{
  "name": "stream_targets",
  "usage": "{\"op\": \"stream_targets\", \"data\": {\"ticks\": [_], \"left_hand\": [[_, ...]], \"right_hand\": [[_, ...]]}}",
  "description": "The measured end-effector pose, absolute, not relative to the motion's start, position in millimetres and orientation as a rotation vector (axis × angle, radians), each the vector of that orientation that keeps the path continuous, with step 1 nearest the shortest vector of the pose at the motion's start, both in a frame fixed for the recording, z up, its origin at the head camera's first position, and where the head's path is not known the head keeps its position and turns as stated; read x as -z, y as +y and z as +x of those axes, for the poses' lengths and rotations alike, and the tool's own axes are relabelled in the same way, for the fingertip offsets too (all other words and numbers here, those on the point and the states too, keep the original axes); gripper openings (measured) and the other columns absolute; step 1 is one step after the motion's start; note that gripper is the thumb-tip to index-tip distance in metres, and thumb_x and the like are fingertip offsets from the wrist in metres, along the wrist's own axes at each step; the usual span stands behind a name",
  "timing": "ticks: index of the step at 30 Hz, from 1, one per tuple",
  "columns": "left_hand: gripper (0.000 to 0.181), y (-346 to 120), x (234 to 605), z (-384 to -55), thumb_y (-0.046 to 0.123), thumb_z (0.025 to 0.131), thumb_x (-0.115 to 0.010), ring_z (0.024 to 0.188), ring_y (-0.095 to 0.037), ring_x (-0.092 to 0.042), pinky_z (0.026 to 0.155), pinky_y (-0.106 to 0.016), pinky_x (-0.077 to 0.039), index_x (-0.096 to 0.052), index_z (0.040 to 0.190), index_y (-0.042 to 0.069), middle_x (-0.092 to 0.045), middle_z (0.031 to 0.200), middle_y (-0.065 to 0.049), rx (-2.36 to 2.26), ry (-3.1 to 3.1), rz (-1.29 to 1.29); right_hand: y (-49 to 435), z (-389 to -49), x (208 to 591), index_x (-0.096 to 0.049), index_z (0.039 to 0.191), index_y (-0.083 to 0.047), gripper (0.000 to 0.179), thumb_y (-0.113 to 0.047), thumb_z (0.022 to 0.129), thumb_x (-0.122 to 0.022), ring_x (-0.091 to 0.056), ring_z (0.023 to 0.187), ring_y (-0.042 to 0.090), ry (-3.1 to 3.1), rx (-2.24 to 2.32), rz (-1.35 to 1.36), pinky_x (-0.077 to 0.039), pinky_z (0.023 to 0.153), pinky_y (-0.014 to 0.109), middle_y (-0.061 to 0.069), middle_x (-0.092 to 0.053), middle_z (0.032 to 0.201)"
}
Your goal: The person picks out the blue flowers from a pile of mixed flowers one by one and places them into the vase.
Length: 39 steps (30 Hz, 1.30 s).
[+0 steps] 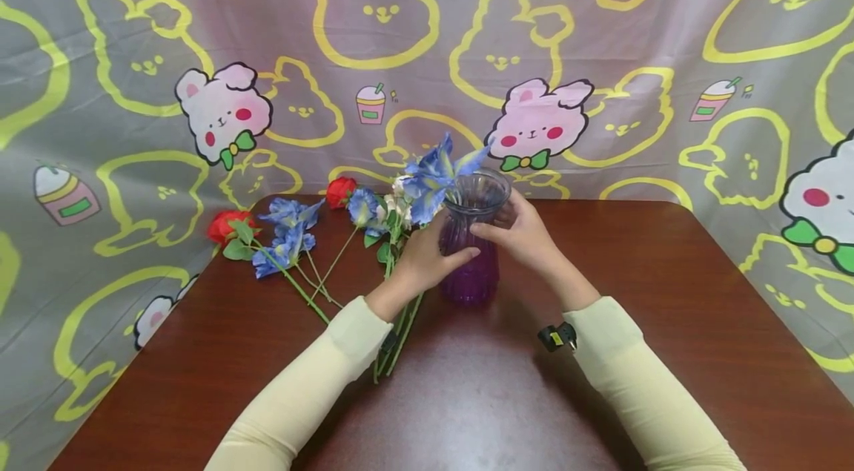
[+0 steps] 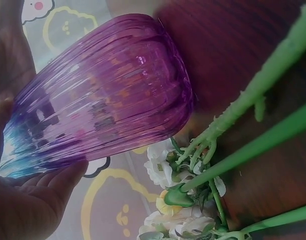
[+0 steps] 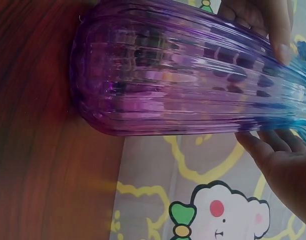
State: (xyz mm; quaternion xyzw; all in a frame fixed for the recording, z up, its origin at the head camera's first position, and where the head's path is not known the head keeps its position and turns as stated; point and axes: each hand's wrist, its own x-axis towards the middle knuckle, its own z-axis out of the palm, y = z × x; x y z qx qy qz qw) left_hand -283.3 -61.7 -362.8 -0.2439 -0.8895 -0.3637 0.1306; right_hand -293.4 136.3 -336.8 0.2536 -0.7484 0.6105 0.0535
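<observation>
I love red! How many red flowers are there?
2, both left of the vase: the leftmost red flower, and the second red flower nearer the vase. More may be hidden.

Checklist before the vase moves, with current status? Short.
1. Both hands on the vase: ok. The left hand and right hand hold the vase from opposite sides.
2. Vase upright: ok, by the head view.
3. Vase base resting on the table: cannot tell. It is close to the surface, but contact is unclear.
4. No stems inside: ok, none shows through the glass.
5. Blue flower free of the rim: cannot tell. It overlaps the rim in the head view.
6. Left sleeve away from the green stems: not ok. Some run right by the cuff.
</observation>
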Motion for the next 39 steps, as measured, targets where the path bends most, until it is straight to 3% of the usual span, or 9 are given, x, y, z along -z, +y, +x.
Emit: {"op": "stream_targets", "data": {"ticks": [12, 20, 27, 35, 39], "left_hand": [[0.080, -61.1, 362.7, -282.6, 0.043, 0.087, -0.072, 0.119, -0.035, -0.055, 0.097, -0.046, -0.046, -0.034, 0.147, 0.008, -0.055, 0.133, -0.021, 1.064, -2.582, -0.718], [0.079, -61.1, 359.8, -282.4, 0.042, 0.086, -0.074, 0.116, -0.036, -0.057, 0.095, -0.047, -0.047, -0.035, 0.146, 0.007, -0.057, 0.130, -0.023, 1.052, -2.612, -0.709], [0.077, -64.8, 358.4, -284.6, 0.040, 0.084, -0.075, 0.116, -0.036, -0.057, 0.094, -0.046, -0.048, -0.039, 0.142, 0.006, -0.058, 0.127, -0.024, 1.053, -2.595, -0.736], [0.082, -67.6, 357.6, -287.7, 0.038, 0.085, -0.076, 0.125, -0.033, -0.050, 0.100, -0.045, -0.043, -0.033, 0.148, 0.008, -0.050, 0.140, -0.019, 1.064, -2.564, -0.798], [0.081, -68.7, 355.2, -287.8, 0.034, 0.086, -0.076, 0.124, -0.033, -0.052, 0.097, -0.044, -0.047, -0.032, 0.148, 0.007, -0.045, 0.144, -0.018, 1.133, -2.555, -0.821]], "right_hand": [[137.7, -294.9, 342.9, -0.041, 0.145, -0.011, 0.067, -0.009, 0.086, -0.074, -0.055, 0.120, 0.030, -2.273, -1.847, 0.738, -0.046, 0.098, 0.043, 0.016, -0.057, 0.131], [132.2, -278.4, 325.4, -0.036, 0.146, 0.001, 0.067, 0.001, 0.088, -0.069, -0.053, 0.121, 0.038, -2.316, -1.784, 0.753, -0.045, 0.098, 0.048, 0.026, -0.054, 0.131], [129.7, -274.0, 321.3, -0.034, 0.146, 0.001, 0.067, -0.001, 0.089, -0.068, -0.051, 0.123, 0.038, -2.320, -1.732, 0.805, -0.044, 0.099, 0.048, 0.025, -0.052, 0.133], [129.5, -273.2, 321.9, -0.033, 0.146, 0.002, 0.066, -0.002, 0.090, -0.068, -0.050, 0.125, 0.037, -2.332, -1.708, 0.814, -0.043, 0.100, 0.048, 0.025, -0.052, 0.134], [131.0, -272.8, 321.8, -0.033, 0.145, 0.002, 0.065, -0.002, 0.090, -0.068, -0.050, 0.125, 0.038, -2.334, -1.701, 0.811, -0.043, 0.101, 0.048, 0.025, -0.052, 0.134]]}}
